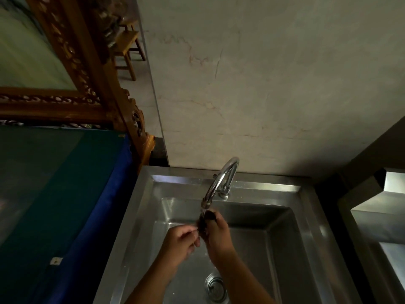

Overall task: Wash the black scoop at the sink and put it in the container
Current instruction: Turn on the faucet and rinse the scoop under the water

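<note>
Gripping the black scoop [205,222] under the curved chrome tap [220,183]: right hand [219,238], left hand [179,244] pinching its edge.

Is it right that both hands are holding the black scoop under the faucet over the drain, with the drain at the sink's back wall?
Not quite. The head view shows the drain near the front of the sink, closer to the person, not at the back wall. The rest holds: the left hand and right hand hold the black scoop under the faucet.

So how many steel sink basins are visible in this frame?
2. One sink sits centre frame under the faucet, where both hands wash the black scoop. A second basin is cut off at the right edge; more could lie outside the view.
</note>
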`<state>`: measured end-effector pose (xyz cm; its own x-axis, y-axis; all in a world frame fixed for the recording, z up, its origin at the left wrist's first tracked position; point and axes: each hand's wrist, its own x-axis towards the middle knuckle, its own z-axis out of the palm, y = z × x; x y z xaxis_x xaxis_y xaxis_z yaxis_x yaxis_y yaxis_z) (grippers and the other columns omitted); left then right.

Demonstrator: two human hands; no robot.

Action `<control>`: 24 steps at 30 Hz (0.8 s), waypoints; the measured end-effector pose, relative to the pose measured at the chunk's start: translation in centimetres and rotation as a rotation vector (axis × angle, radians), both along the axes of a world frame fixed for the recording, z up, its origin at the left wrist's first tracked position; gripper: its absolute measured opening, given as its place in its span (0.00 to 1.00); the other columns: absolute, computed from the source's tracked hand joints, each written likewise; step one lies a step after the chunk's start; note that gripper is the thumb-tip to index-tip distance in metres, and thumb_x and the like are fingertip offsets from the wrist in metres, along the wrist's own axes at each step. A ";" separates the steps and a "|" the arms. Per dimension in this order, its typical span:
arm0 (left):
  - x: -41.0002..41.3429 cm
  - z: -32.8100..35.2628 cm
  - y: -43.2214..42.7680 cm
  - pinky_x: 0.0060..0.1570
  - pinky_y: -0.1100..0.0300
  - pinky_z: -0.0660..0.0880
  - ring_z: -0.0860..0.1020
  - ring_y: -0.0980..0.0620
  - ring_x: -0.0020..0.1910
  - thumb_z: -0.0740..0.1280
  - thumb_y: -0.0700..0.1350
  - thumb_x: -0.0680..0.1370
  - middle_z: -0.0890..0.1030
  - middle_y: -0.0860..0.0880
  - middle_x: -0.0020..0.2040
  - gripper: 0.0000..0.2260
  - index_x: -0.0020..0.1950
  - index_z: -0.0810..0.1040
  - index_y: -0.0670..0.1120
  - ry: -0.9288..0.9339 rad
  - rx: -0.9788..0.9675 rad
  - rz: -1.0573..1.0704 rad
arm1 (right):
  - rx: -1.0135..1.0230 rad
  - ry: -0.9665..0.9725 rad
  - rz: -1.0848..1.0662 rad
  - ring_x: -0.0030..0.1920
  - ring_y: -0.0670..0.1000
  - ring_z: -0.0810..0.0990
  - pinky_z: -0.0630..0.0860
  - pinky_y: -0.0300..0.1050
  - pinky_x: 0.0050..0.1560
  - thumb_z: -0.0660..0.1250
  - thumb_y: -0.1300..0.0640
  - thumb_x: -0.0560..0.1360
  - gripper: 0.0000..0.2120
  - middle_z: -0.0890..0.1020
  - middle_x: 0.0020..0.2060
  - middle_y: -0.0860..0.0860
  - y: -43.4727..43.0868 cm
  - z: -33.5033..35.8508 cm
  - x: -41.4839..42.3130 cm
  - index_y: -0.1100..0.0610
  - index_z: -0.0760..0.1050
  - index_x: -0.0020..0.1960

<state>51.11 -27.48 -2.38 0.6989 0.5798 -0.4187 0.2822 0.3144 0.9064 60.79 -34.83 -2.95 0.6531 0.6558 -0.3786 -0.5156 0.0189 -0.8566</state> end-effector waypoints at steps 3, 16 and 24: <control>0.1 0.0 -1.3 0.19 0.67 0.58 0.64 0.57 0.20 0.61 0.37 0.80 0.75 0.48 0.29 0.09 0.43 0.79 0.40 -0.075 -0.183 0.125 | 0.125 0.192 0.028 0.37 0.58 0.77 0.74 0.47 0.33 0.53 0.70 0.78 0.12 0.79 0.41 0.63 0.7 1.6 0.4 0.63 0.74 0.53; 1.7 1.8 -1.2 0.16 0.67 0.54 0.57 0.58 0.17 0.60 0.51 0.78 0.60 0.54 0.23 0.15 0.34 0.74 0.47 -0.168 -0.866 -0.002 | -0.026 -0.022 0.180 0.24 0.51 0.74 0.76 0.43 0.30 0.73 0.61 0.71 0.07 0.79 0.28 0.55 0.7 2.2 2.8 0.60 0.75 0.45; 1.8 2.2 -1.2 0.17 0.67 0.53 0.56 0.59 0.17 0.62 0.53 0.77 0.60 0.54 0.23 0.15 0.33 0.73 0.48 -0.179 -0.815 0.000 | -0.365 0.110 0.041 0.16 0.53 0.69 0.65 0.37 0.17 0.58 0.49 0.79 0.24 0.77 0.21 0.58 3.4 3.5 3.2 0.62 0.75 0.30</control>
<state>52.91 -28.65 -0.22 0.7949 0.1428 -0.5897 0.1559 0.8912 0.4260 63.96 -31.46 0.54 0.5719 0.4893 -0.6584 -0.5988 -0.2995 -0.7428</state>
